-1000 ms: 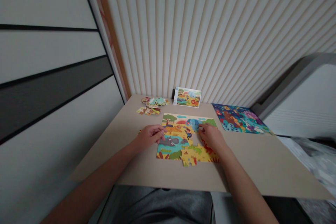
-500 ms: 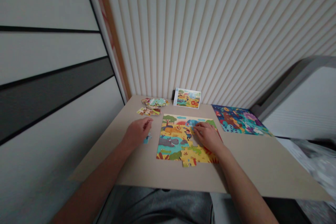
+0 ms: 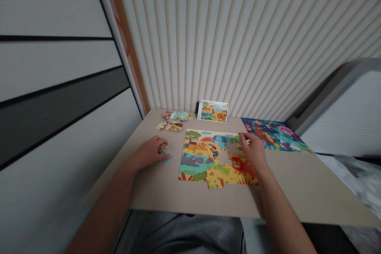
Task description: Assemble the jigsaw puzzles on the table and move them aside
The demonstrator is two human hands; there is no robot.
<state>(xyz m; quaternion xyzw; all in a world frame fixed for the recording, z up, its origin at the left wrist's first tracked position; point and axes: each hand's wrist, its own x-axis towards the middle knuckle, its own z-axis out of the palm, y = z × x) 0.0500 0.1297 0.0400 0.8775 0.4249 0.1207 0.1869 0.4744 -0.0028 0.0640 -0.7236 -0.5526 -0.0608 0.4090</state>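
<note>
A jigsaw puzzle (image 3: 198, 162) of animals lies partly assembled on the table, showing a hippo, an elephant, lions and a crocodile, with table-coloured gaps right of centre. To its left, my left hand (image 3: 149, 152) rests low with thumb and fingers curled around a few loose puzzle pieces (image 3: 164, 151), partly hidden beneath it. Over the puzzle's right edge, my right hand (image 3: 254, 151) is closed in a pinch. A small pale puzzle piece (image 3: 248, 141) shows at its fingertips, its picture hidden. One joined piece (image 3: 213, 182) juts past the puzzle's bottom edge.
Behind the puzzle a picture card (image 3: 213, 111) stands upright against the pleated curtain (image 3: 190, 39). A pile of loose pieces (image 3: 175, 117) lies at the table's back left. A dark blue finished puzzle (image 3: 276, 137) lies at the back right.
My right hand has moved right from the puzzle's middle, uncovering the elephant, lions and a gap. My left hand has lowered and its fingers have spread around the loose pieces.
</note>
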